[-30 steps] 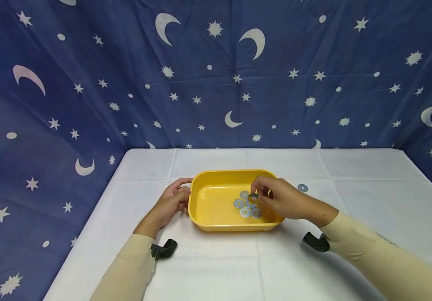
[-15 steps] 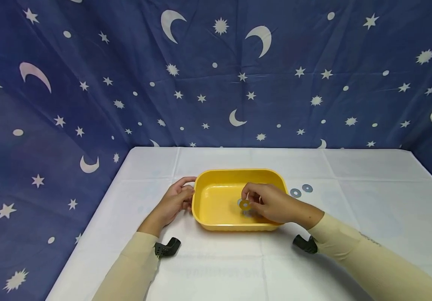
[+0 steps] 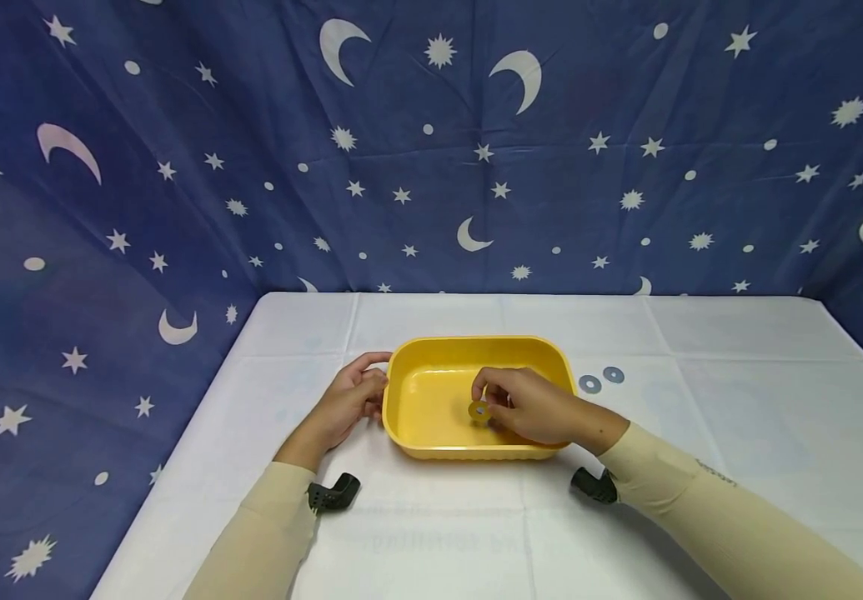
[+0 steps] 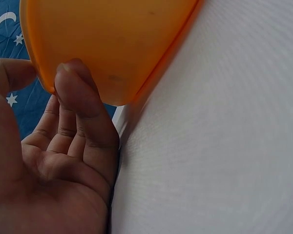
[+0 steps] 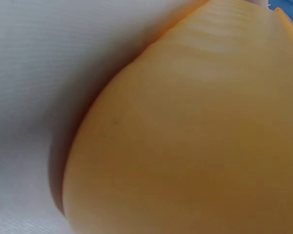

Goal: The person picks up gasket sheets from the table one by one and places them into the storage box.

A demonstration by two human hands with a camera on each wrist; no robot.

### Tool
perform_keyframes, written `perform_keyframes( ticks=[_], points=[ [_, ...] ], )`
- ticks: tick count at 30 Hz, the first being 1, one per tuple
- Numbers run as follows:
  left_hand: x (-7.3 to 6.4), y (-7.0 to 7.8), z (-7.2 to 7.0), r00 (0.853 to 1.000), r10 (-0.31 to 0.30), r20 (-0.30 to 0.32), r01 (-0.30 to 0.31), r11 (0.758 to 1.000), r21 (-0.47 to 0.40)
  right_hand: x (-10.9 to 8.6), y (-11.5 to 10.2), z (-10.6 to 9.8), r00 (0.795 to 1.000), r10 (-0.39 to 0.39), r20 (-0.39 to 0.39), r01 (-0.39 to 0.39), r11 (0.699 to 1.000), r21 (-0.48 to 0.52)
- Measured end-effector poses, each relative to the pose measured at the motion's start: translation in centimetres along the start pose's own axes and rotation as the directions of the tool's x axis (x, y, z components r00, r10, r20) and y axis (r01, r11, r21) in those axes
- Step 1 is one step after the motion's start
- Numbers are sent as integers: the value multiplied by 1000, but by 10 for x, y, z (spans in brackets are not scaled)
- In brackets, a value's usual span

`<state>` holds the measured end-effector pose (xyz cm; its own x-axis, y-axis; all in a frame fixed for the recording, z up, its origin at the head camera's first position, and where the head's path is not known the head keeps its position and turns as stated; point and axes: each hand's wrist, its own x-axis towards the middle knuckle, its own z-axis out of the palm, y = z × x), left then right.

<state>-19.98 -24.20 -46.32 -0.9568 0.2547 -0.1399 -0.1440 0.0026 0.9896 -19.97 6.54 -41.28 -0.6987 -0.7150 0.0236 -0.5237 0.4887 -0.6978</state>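
A yellow plastic tray [image 3: 431, 400] sits on the white-covered table. My left hand [image 3: 348, 402] holds its left end; in the left wrist view, the thumb and fingers of that hand [image 4: 73, 161] are against the tray's wall [image 4: 117, 44]. Inside the tray's right half, my right hand [image 3: 532, 406] pinches a flat round washer [image 3: 479, 411] between thumb and fingers. That hand covers the tray floor beneath it. The right wrist view shows only the tray's outer wall [image 5: 185, 136] up close, without the hand.
Two grey washers [image 3: 590, 384] lie on the table just right of the tray. White cloth [image 3: 431, 533] covers the table. A blue curtain [image 3: 401, 167] with moons and stars hangs behind and along the left side.
My right hand has moved left and slightly down in the tray, still pinching the washer. Washers seen on the tray floor earlier are now behind it. The left hand stays on the tray.
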Motion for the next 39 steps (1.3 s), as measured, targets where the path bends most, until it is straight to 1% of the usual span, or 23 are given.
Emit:
perform_keyframes(
  ticks=[8, 14, 24, 30, 39],
  points=[
    [0, 1, 1, 1000, -4, -5, 4, 1000, -8, 1, 3, 4, 999, 39, 12, -39, 999, -21],
    [0, 0, 1, 1000, -3, -5, 3, 1000, -12, 4, 4, 5, 999, 35, 20, -34, 998, -51],
    [0, -1, 1, 1000, 0, 2, 0, 1000, -13, 7, 9, 10, 998, 37, 58, -34, 997, -64],
    [-1, 1, 1, 1000, -3, -6, 3, 1000, -6, 11, 10, 12, 998, 45, 45, -41, 995, -96],
    [-2, 3, 1, 1000, -9, -11, 9, 1000, 1, 13, 15, 15, 999, 21, 49, -15, 992, -129]
  ],
)
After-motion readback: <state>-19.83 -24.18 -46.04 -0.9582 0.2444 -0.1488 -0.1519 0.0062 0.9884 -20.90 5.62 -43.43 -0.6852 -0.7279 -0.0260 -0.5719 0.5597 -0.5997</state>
